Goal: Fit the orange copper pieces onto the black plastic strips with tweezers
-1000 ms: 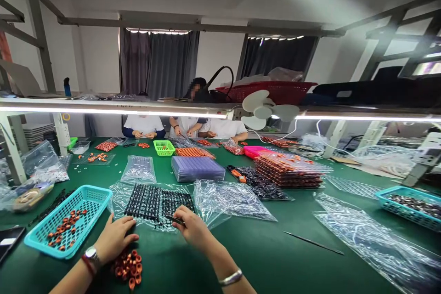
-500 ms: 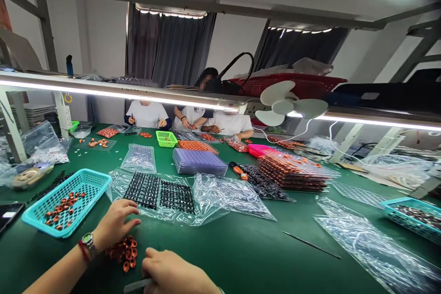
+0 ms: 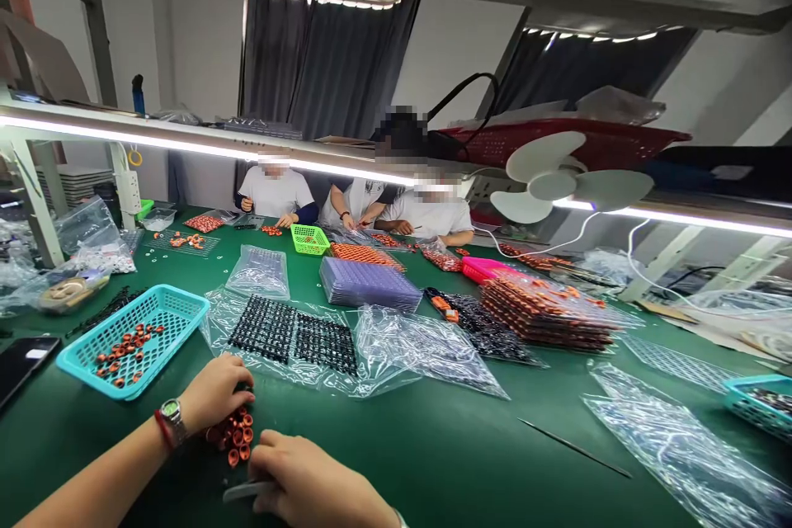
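My left hand (image 3: 218, 393), with a watch on the wrist, is over a small pile of orange cup-shaped pieces (image 3: 238, 434). Its fingers are bent and drawn in toward the thumb; what lies between them is hidden. Beside the pile, my right hand (image 3: 309, 478) is closed around a flat, pale grey tool (image 3: 244, 492), whose blunt end points left. The kind of tool does not show. A turquoise basket (image 3: 186, 315) with more orange cups (image 3: 129, 353) stands beyond my left forearm. Black small parts in rows (image 3: 263, 328) lie on clear plastic ahead of my hands.
A thin metal rod (image 3: 575, 447) and plastic bags (image 3: 674, 437) lie to the right. Purple trays (image 3: 370, 284) and stacked orange-filled trays (image 3: 550, 313) stand farther back. A white fan (image 3: 553, 186) hangs from the shelf. Several people work across the green table (image 3: 445, 437).
My left hand's fingers have come down onto the orange pile and drawn together. The right hand keeps hold of the grey tool. The view has shifted slightly.
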`<state>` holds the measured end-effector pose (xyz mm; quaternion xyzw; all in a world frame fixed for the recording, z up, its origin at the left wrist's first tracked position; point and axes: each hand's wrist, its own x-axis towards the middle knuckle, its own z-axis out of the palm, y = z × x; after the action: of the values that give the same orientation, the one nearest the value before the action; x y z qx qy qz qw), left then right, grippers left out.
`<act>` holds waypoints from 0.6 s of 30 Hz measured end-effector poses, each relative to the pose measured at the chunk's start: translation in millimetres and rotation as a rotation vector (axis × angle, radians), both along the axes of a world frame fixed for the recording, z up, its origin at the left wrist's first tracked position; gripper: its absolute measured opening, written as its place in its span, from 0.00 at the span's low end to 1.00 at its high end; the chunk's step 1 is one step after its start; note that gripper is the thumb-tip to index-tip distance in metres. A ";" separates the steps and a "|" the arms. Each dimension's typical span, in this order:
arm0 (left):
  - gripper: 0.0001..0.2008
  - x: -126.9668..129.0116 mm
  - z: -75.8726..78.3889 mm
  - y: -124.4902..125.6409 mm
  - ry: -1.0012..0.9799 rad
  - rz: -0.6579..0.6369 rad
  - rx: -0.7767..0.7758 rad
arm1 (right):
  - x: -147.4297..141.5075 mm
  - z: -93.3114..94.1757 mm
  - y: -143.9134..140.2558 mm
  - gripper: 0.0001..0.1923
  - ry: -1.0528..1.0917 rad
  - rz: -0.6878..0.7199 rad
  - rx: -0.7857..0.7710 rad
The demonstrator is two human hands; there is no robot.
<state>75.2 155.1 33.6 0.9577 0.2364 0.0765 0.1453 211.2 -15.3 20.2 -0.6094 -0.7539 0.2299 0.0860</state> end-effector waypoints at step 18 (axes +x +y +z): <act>0.15 2.2 -12.3 5.2 0.035 -0.039 -0.038 | 18.5 -4.9 -5.9 0.05 0.419 -0.113 0.050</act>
<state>77.4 160.3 21.2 0.9604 0.2217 0.0523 0.1607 229.7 -21.2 15.3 -0.5871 -0.6898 0.3275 0.2686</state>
